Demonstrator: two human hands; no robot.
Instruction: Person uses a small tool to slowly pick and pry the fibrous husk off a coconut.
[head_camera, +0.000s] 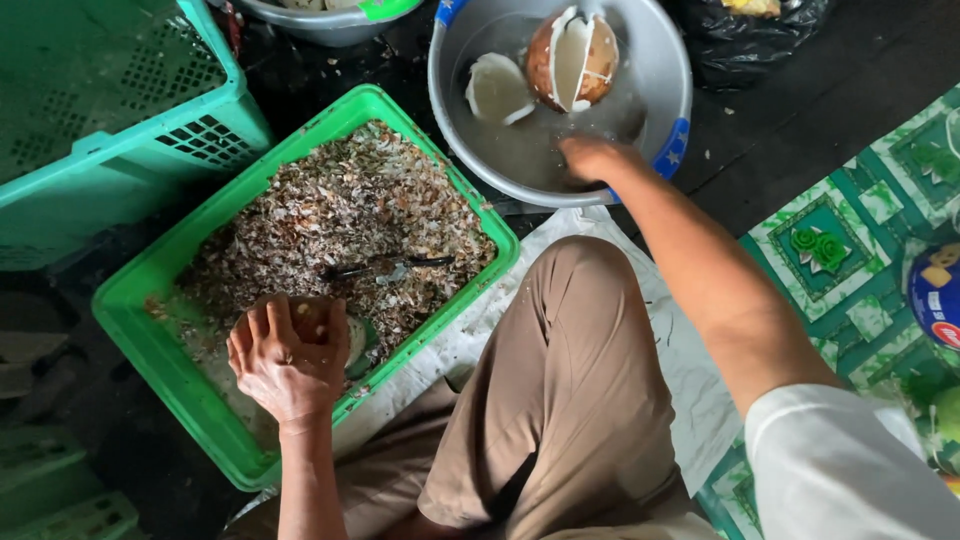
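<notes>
Green plastic crate (150, 330) holds coconut shavings (340, 220) and a dark peeler (385, 268). Over it, the left hand (288, 360) is curled around a brown coconut piece (310, 318). The right hand (592, 158) dips into the grey basin (660, 90) (grip hidden) beside a cracked coconut (572, 62).

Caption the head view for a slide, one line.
Left hand grips a brown piece over the green crate of shavings; right hand reaches into the metal basin.
</notes>
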